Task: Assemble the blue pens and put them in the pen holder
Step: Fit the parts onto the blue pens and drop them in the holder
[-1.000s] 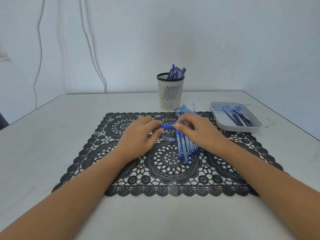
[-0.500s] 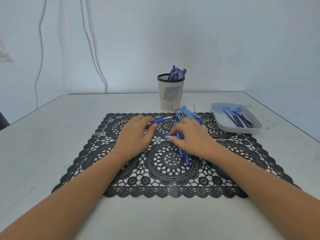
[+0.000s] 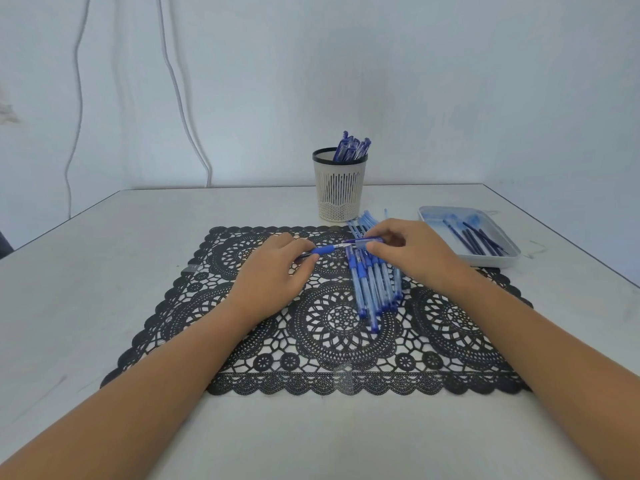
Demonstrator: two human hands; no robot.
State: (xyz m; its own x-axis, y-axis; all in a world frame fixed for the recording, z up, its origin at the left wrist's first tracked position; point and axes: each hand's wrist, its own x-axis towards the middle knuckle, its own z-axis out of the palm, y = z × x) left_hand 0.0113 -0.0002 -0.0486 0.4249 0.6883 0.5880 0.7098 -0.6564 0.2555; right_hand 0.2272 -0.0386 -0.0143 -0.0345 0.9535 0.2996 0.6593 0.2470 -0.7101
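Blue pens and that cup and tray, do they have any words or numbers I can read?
None: no word, number or sign can be read anywhere.
Blue plastic pens on the black lace mat: any print is too small and blurred.
Cream slotted pen holder and pale grey plastic tray: they look plain.

Black lace mat [image 3: 322, 368] centred on grey table [image 3: 104, 289]; pale tray [image 3: 498, 263] beside far right corner; white cables [image 3: 176, 88] down wall [image 3: 415, 81].
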